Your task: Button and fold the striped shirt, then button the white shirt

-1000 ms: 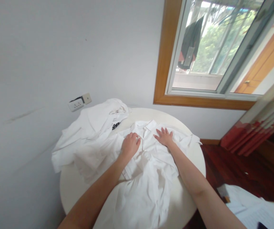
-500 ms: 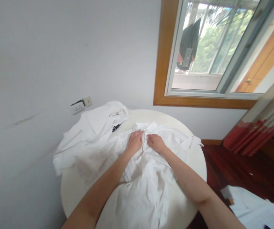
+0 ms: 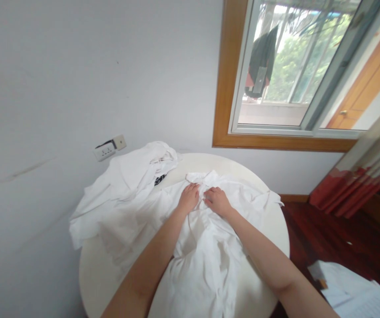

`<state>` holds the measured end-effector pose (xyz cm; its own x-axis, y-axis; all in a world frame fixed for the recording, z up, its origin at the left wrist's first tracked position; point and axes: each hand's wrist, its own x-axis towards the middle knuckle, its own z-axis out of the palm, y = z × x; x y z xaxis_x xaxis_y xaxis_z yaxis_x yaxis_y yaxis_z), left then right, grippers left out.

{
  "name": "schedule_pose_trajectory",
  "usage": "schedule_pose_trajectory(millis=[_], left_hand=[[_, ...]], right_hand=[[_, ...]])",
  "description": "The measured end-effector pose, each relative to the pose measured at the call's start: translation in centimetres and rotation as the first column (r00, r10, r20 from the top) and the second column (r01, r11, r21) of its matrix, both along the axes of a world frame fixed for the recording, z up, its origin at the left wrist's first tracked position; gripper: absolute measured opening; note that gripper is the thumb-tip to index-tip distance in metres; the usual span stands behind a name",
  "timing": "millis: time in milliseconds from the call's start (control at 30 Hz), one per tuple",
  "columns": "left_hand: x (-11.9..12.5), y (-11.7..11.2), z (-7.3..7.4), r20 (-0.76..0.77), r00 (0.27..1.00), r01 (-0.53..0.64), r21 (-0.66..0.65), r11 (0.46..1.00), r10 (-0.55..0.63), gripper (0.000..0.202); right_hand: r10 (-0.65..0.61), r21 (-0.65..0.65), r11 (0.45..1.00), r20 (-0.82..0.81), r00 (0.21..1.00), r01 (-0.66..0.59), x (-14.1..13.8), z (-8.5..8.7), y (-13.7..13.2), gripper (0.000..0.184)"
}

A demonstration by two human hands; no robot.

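A white collared shirt (image 3: 206,260) lies spread on a round white table (image 3: 93,278). My left hand (image 3: 189,198) and my right hand (image 3: 218,201) sit side by side just below the shirt's collar (image 3: 200,177). Both have their fingers curled and pinched on the fabric along the front placket. My forearms stretch over the shirt's body towards the collar.
More white garments (image 3: 123,181) are heaped on the table's far left, against the wall. A wall socket (image 3: 105,150) sits just behind them. A wood-framed window (image 3: 292,70) is at the right. White papers or cloth (image 3: 359,291) lie at the lower right, above a dark wooden floor.
My right hand, flat and spread on the shirt a second ago, has come in beside the left and closed on the fabric. Both hands now pinch the front below the collar.
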<state>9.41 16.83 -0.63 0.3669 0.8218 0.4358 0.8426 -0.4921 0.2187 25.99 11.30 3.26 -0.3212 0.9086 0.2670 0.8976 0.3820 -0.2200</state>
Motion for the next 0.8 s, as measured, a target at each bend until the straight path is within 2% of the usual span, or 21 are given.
schedule_pose_trajectory(millis=[133, 233, 400, 633, 800], left_hand=[[-0.3, 0.1, 0.1, 0.028, 0.999, 0.029, -0.004, 1.000, -0.029, 0.039], [-0.5, 0.2, 0.3, 0.049, 0.999, 0.009, -0.029, 1.000, -0.007, 0.042], [-1.2, -0.1, 0.3, -0.036, 0.999, -0.018, -0.075, 0.997, 0.016, 0.045], [-1.4, -2.9, -0.1, -0.066, 0.986, -0.155, -0.049, 0.987, 0.151, 0.040], [-1.2, -4.8, -0.1, -0.058, 0.977, -0.208, -0.051, 0.977, 0.205, 0.045]], right_hand=[[-0.063, 0.003, 0.998, -0.040, 0.997, 0.063, 0.0, -0.6, 0.2, 0.025], [-0.128, 0.009, 0.992, -0.035, 0.991, 0.129, -0.1, -0.7, 0.2, 0.021], [-0.145, 0.013, 0.989, 0.028, 0.989, 0.145, -0.2, -0.7, 0.2, 0.022], [-0.144, 0.014, 0.990, 0.007, 0.990, 0.144, 0.3, -1.4, -0.7, 0.021], [-0.104, -0.049, 0.993, 0.054, 0.993, 0.107, 0.6, -1.3, -1.5, 0.021]])
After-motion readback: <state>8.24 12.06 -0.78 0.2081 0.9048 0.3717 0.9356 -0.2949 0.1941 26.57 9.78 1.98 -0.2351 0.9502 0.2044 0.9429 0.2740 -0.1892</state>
